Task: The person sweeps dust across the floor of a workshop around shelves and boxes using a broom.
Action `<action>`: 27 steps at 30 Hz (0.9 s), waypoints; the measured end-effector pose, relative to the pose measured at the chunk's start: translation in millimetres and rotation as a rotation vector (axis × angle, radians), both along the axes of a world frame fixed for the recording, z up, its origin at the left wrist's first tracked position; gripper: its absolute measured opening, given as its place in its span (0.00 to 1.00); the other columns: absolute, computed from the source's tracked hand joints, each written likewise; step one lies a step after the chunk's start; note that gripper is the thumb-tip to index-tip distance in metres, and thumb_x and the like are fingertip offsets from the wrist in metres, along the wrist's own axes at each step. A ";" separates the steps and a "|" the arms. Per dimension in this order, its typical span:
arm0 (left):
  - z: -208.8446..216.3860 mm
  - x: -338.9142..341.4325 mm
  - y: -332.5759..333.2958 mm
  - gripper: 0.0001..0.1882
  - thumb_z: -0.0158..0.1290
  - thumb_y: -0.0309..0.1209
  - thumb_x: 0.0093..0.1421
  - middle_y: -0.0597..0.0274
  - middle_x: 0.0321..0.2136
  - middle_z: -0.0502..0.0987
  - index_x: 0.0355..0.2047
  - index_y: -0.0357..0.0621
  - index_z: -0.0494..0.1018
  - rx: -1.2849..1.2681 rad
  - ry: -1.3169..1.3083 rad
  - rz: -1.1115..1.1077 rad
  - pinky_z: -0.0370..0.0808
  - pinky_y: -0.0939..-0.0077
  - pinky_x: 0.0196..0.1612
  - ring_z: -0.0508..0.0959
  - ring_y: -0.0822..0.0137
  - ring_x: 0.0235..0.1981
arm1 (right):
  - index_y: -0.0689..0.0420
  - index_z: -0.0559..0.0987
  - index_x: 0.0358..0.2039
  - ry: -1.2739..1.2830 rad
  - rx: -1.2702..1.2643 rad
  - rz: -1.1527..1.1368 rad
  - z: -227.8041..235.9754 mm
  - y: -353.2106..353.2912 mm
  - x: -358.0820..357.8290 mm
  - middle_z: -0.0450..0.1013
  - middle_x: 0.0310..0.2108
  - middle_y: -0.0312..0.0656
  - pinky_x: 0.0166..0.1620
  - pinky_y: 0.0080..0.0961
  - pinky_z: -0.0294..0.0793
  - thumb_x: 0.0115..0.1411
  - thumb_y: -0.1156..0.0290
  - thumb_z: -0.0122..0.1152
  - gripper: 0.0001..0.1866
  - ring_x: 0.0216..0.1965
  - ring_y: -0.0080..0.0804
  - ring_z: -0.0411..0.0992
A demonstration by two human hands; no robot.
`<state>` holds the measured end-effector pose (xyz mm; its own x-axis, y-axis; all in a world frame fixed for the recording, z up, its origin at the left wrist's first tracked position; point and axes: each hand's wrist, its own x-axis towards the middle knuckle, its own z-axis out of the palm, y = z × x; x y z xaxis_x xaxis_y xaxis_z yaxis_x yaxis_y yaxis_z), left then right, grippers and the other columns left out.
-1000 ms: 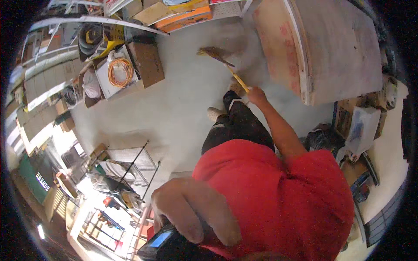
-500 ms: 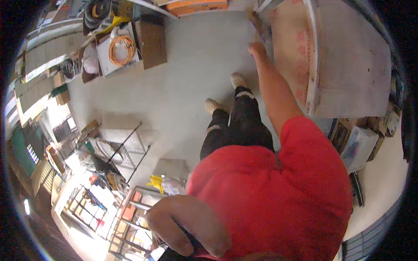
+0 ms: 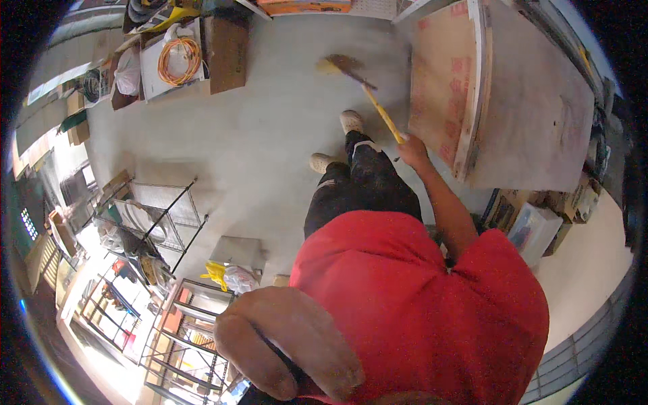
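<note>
My right hand (image 3: 413,152) is closed around the yellow handle of a broom (image 3: 383,116), its arm stretched forward at my right side. The broom slants forward and left. Its dark head and yellowish bristles (image 3: 329,66) are on the grey floor (image 3: 290,88), beyond my feet and slightly blurred. My bent left arm (image 3: 290,337) shows at the lower left, while the left hand itself is out of sight. Close to my right hand stands a large wooden box or panel (image 3: 442,81) with red print.
Far left, a cardboard box (image 3: 228,57) stands near a coiled orange cord (image 3: 179,62). A black-framed wire rack (image 3: 165,212) and a grey box (image 3: 237,252) with bags are at left. A clear plastic bin (image 3: 534,233) sits at right. My shoes (image 3: 351,121) are on the floor.
My right hand has drawn back toward my body. The broom head has swung left, away from the wooden panel's edge, onto the floor ahead of my feet. The view has shifted slightly.
</note>
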<state>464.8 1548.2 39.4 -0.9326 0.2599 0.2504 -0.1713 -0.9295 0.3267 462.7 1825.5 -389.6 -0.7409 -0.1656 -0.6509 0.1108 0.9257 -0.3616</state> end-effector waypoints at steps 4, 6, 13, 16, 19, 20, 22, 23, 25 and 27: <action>-12.2 -14.1 -8.0 0.10 0.43 0.29 0.57 0.31 0.30 0.69 0.32 0.32 0.64 0.003 -0.002 -0.024 0.73 0.57 0.27 0.74 0.45 0.28 | 0.61 0.72 0.33 -0.003 0.193 -0.128 -3.2 -12.6 -29.5 0.71 0.30 0.52 0.34 0.37 0.70 0.48 0.62 0.49 0.17 0.30 0.44 0.71; -23.9 -14.3 -15.1 0.10 0.43 0.29 0.57 0.31 0.30 0.69 0.32 0.32 0.64 0.025 -0.013 -0.045 0.73 0.58 0.27 0.74 0.45 0.28 | 0.60 0.73 0.32 0.167 0.295 -0.060 -54.2 2.0 -54.0 0.71 0.29 0.50 0.32 0.37 0.71 0.48 0.60 0.50 0.16 0.30 0.45 0.71; -22.6 39.7 -10.9 0.10 0.43 0.29 0.57 0.31 0.30 0.69 0.32 0.33 0.64 -0.009 -0.023 -0.060 0.74 0.59 0.27 0.74 0.46 0.28 | 0.60 0.73 0.35 0.005 0.367 -0.256 -81.7 -40.1 -42.5 0.72 0.33 0.50 0.37 0.41 0.70 0.44 0.60 0.54 0.20 0.35 0.46 0.71; -22.6 49.6 -21.0 0.10 0.43 0.29 0.57 0.31 0.30 0.69 0.33 0.33 0.64 -0.018 0.008 -0.051 0.74 0.59 0.27 0.74 0.46 0.28 | 0.62 0.73 0.35 -0.068 0.234 -0.347 -69.3 -62.4 18.4 0.71 0.33 0.51 0.39 0.39 0.69 0.44 0.62 0.54 0.19 0.37 0.46 0.70; -14.5 77.8 -29.0 0.10 0.43 0.29 0.57 0.31 0.30 0.69 0.33 0.33 0.64 -0.013 0.041 -0.039 0.74 0.60 0.26 0.74 0.46 0.28 | 0.60 0.73 0.36 -0.043 0.213 -0.218 -50.5 -71.2 80.0 0.71 0.33 0.52 0.39 0.38 0.68 0.44 0.63 0.53 0.19 0.37 0.48 0.69; -10.9 91.5 -25.9 0.10 0.43 0.30 0.57 0.31 0.31 0.69 0.33 0.33 0.64 -0.009 0.050 -0.042 0.74 0.60 0.26 0.74 0.46 0.28 | 0.58 0.73 0.37 -0.084 0.175 -0.172 -33.2 -69.2 91.5 0.71 0.32 0.52 0.39 0.38 0.68 0.45 0.62 0.53 0.19 0.36 0.49 0.69; -1.1 115.4 -25.0 0.10 0.44 0.30 0.57 0.32 0.31 0.69 0.33 0.33 0.64 -0.002 0.065 -0.047 0.74 0.60 0.26 0.74 0.46 0.28 | 0.57 0.73 0.37 -0.074 0.126 -0.175 -9.4 -64.8 114.8 0.71 0.32 0.52 0.39 0.39 0.68 0.45 0.62 0.53 0.19 0.36 0.49 0.69; 2.5 125.4 -24.1 0.10 0.44 0.30 0.57 0.32 0.31 0.69 0.33 0.33 0.64 0.003 0.073 -0.050 0.74 0.60 0.26 0.74 0.47 0.28 | 0.56 0.72 0.38 -0.070 0.076 -0.174 -2.9 -61.7 123.6 0.70 0.32 0.53 0.39 0.39 0.68 0.45 0.62 0.52 0.19 0.35 0.50 0.69; 0.5 130.9 -26.9 0.10 0.44 0.30 0.57 0.32 0.31 0.69 0.33 0.33 0.64 0.010 0.083 -0.057 0.74 0.61 0.26 0.74 0.47 0.28 | 0.56 0.72 0.38 -0.040 0.110 -0.216 -3.4 -51.5 139.8 0.70 0.32 0.53 0.39 0.40 0.68 0.46 0.62 0.51 0.19 0.35 0.49 0.69; -3.4 133.5 -24.7 0.10 0.44 0.30 0.57 0.32 0.31 0.69 0.33 0.33 0.64 0.016 0.087 -0.075 0.74 0.61 0.26 0.74 0.47 0.28 | 0.56 0.72 0.38 -0.016 0.143 -0.269 -2.6 -39.6 145.9 0.70 0.32 0.54 0.38 0.40 0.68 0.46 0.62 0.51 0.19 0.35 0.49 0.69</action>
<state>598.3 1523.5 36.1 -0.8854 0.3234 0.3340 -0.2122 -0.9203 0.3287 608.6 1785.9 -392.2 -0.7349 0.1294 -0.6657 0.3635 0.9039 -0.2255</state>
